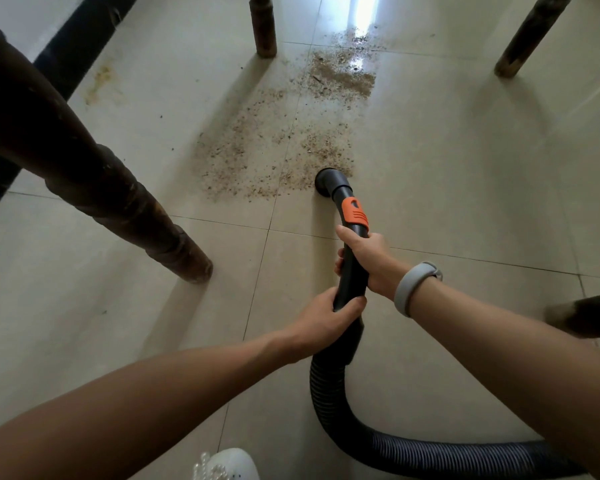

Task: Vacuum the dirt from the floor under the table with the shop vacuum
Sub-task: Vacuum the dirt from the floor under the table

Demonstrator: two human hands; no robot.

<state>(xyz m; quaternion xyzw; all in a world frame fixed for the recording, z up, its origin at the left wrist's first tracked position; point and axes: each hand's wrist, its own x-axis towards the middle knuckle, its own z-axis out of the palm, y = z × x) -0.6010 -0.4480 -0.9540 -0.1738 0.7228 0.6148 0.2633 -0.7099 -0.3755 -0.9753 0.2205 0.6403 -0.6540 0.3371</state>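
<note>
A black vacuum wand [352,268] with an orange latch [355,211] points away from me, its round nozzle [330,181] touching the tile at the near right edge of the dirt. Brown dirt [267,154] is strewn across the pale tiles, with a denser patch [342,76] farther back. My right hand [369,259] grips the wand just below the latch; a grey band [413,285] is on that wrist. My left hand [321,322] holds the wand lower, where it meets the ribbed hose [340,420], which curves off to the lower right.
Dark wooden table legs stand around the dirt: near left [129,209], far middle [264,26], far right [530,32], and one at the right edge [589,313]. A black baseboard [80,39] runs along the far left. My white shoe [229,465] is at the bottom.
</note>
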